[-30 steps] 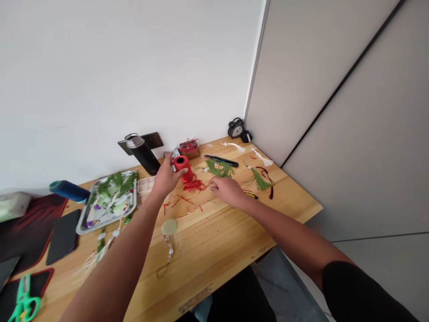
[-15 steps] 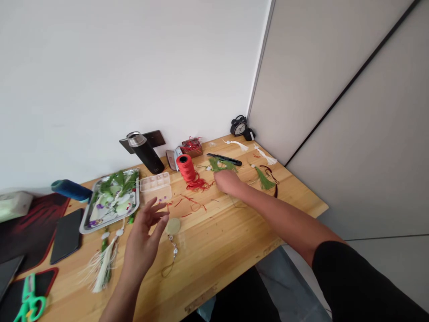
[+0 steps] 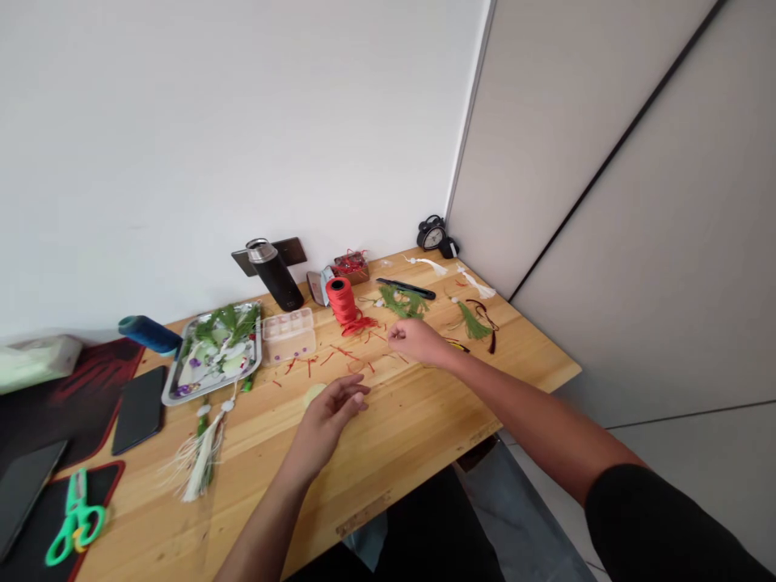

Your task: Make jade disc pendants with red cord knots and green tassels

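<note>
A black flask (image 3: 280, 283) stands on the counter (image 3: 400, 428) before a dark wall panel (image 3: 294, 250). Well right of the flask is a black alarm clock (image 3: 431, 234); left of it lies a dark phone (image 3: 138, 411), farther left a pale pack (image 3: 41, 360).

Craft corner, home or office unclear: wooden table (image 3: 388, 436) against white wall (image 3: 272, 121), 1 red thread spool (image 3: 341, 302), tassels (image 3: 203, 462), compartment box (image 3: 289, 347), scissors (image 3: 76, 517), alarm clock (image 3: 432, 235).
</note>
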A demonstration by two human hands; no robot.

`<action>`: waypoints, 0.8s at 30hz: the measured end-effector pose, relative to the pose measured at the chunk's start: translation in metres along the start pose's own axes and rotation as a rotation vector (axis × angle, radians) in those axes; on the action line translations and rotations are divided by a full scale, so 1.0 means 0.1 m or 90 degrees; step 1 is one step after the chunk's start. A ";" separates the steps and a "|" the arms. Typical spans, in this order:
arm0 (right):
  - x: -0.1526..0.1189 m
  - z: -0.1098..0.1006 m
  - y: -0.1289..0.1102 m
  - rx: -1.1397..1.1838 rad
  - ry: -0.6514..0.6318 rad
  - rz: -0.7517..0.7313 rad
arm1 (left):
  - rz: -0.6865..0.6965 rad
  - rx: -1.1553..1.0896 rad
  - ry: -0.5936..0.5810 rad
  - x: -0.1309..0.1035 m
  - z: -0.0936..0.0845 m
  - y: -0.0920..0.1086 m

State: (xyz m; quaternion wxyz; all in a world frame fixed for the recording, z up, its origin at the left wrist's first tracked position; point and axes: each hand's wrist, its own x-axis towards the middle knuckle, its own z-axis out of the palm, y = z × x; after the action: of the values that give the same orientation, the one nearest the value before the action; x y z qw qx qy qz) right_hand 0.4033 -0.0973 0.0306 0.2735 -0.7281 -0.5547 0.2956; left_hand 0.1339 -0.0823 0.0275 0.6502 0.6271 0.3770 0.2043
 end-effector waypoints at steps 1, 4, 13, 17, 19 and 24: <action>-0.07 0.04 0.01 0.041 -0.008 -0.004 | -0.008 -0.003 -0.010 0.04 0.05 0.01; -0.23 0.17 0.01 0.114 -0.024 -0.014 | -0.035 -0.053 -0.032 0.22 0.20 0.02; -0.35 0.52 -0.06 0.205 -0.046 -0.058 | -0.084 -0.188 0.110 0.78 0.30 0.00; -0.32 0.51 -0.03 0.211 -0.081 -0.081 | -0.086 -0.146 0.130 0.64 0.10 -0.02; -0.25 0.45 0.00 0.196 -0.051 -0.075 | -0.080 -0.097 0.118 0.51 -0.02 -0.02; 0.13 0.33 0.01 0.128 0.068 -0.054 | -0.053 0.019 0.109 0.25 -0.26 0.07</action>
State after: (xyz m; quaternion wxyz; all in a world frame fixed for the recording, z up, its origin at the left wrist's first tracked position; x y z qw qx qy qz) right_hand 0.3824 -0.0824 0.0054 0.3866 -0.6877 -0.5369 0.2989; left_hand 0.1318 -0.0459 0.0308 0.6142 0.6008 0.4600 0.2243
